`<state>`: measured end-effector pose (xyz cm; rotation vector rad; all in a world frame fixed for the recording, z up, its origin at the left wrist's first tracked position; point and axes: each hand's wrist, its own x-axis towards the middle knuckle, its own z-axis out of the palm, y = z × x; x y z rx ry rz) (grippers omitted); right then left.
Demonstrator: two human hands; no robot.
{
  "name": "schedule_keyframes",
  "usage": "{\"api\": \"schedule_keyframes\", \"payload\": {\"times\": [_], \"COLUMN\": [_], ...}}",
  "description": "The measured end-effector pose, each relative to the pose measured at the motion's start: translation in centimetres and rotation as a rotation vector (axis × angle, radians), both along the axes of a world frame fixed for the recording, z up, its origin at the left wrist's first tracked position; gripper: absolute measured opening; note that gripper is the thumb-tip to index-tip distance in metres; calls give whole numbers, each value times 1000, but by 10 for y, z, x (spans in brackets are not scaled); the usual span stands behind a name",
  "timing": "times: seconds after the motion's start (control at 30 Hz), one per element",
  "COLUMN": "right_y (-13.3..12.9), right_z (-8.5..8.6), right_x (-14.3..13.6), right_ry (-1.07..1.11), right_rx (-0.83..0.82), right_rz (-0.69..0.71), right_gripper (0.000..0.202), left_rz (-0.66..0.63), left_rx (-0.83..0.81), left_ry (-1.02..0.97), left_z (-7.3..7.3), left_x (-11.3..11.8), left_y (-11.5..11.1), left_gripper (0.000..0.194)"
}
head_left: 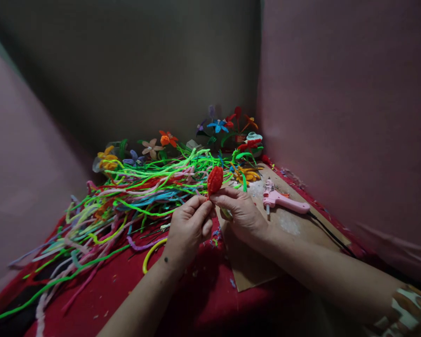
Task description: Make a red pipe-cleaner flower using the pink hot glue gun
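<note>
Between my two hands stands a fuzzy red pipe-cleaner flower bud (215,179), upright, its lower end pinched at the fingertips. My left hand (192,223) closes thumb and forefinger on the base from the left. From the right, my right hand (243,213) pinches the same base with thumb and fingers closed. What lies right under the bud is hidden by the fingers. Just beyond my hands spreads a big heap of loose pipe cleaners (154,182) in green, pink, blue, red and yellow.
A pink glue gun (284,201) with a black cord rests on a brown board (252,262) at the right. Finished pipe-cleaner flowers (218,125) stand along the back. A red cloth (126,295) with small scraps covers the table. Pink walls (347,93) rise at both sides.
</note>
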<state>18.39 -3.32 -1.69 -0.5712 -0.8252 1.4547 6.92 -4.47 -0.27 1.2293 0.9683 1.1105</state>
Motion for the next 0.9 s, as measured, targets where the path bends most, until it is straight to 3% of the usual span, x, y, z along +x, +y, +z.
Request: {"api": "schedule_keyframes", "payload": {"times": [0.13, 0.47, 0.73, 0.9], "right_y": [-1, 0, -2, -1], "right_z": [3, 4, 8, 4], "right_x": [0, 3, 2, 1], "right_ry": [-21, 25, 7, 27], "right_rx": [5, -70, -112, -109], "right_rz": [-28, 88, -2, 6], "right_gripper": [10, 11, 22, 21], "left_rz": [-16, -82, -67, -87], "left_rx": [5, -10, -11, -39], "left_ry": [13, -7, 100, 30], "left_z": [-1, 2, 0, 0], "left_x": [-1, -7, -6, -6], "left_y": [-1, 4, 4, 3], "left_gripper": [17, 22, 24, 21]}}
